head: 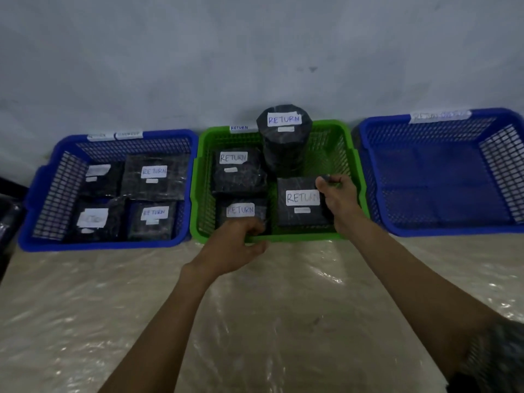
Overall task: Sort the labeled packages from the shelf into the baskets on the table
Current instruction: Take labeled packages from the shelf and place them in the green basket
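A table (85,293) under a crinkled clear sheet is set against a pale wall (255,52). Three baskets are lined up along the table's far edge.

The right blue basket (453,230) is seen at the right, with a blurred white strip on its far rim. The left blue basket (107,245) holds four black wrapped packs (158,191) laid flat. Two of their white labels read RETURN; the other two cannot be read.

Between them sits the green basket (337,143), tagged RETURN on its far rim. Four black packages with white RETURN labels lie in it:
- A tall package (283,154) is stood upright at the back.
- A far-left package (241,181) is laid flat.
- A near-left package (249,204) is partly hidden by the left hand.
- A near-right package (297,218) is laid flat, label up, and appears to rest on the basket floor.

The near-right package is gripped at its far right corner by the right hand (340,199). The thumb (321,183) is pressed on top and the fingers are curled round the edge.

The near rim of the green basket is gripped by the left hand (235,248). The fingers are hooked over the rim and the thumb is tucked below it on the outside.
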`<act>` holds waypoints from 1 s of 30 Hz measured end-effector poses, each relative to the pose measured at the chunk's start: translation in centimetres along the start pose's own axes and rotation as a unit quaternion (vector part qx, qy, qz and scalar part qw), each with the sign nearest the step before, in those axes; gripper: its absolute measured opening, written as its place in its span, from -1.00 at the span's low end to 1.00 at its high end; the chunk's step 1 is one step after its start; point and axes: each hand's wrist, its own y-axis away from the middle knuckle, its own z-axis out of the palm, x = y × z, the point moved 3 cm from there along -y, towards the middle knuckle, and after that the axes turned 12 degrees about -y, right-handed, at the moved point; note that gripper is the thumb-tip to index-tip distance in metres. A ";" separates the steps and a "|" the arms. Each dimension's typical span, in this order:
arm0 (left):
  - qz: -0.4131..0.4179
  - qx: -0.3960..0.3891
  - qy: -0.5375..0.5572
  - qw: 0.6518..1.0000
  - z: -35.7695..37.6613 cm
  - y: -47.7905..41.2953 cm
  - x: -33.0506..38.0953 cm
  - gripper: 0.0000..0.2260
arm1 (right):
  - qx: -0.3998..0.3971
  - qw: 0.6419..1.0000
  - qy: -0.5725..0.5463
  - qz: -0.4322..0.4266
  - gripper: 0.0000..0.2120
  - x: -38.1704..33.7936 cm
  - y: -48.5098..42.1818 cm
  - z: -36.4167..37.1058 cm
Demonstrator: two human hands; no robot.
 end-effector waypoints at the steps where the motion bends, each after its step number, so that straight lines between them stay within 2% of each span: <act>1: -0.002 0.000 0.006 1.000 0.2 -0.1 -0.2 -0.76 | 0.003 1.000 -0.002 0.009 -0.84 0.6 -0.5 0.1; 4: -0.012 -0.004 0.030 0.999 0.7 -0.5 -0.8 -0.85 | 0.004 0.999 0.002 0.043 -0.81 2.0 -1.5 0.2; 9: -0.009 -0.012 0.055 0.998 0.9 -0.9 -1.3 -0.88 | -0.013 0.997 0.027 0.068 -0.80 3.2 -2.7 0.6; 13: -0.013 -0.014 0.064 0.998 1.0 -1.0 -1.6 -0.88 | -0.007 0.993 0.112 0.031 -0.76 3.9 -3.2 1.1; 17: -0.009 -0.011 0.069 0.998 1.0 -1.1 -1.6 -0.88 | -0.015 0.950 0.304 -0.075 -0.57 3.5 -2.7 0.9; 20: -0.006 -0.007 0.069 0.998 1.1 -1.0 -1.7 -0.87 | -0.063 0.908 0.396 -0.123 -0.56 3.4 -2.2 1.2; 22: -0.006 -0.004 0.066 0.998 1.1 -1.0 -1.7 -0.87 | -0.085 0.892 0.424 -0.128 -0.59 3.4 -2.0 1.5; 30: -0.011 0.006 0.058 0.998 1.2 -1.0 -1.6 -0.85 | -0.115 0.867 0.473 -0.106 -0.59 2.5 -2.5 1.7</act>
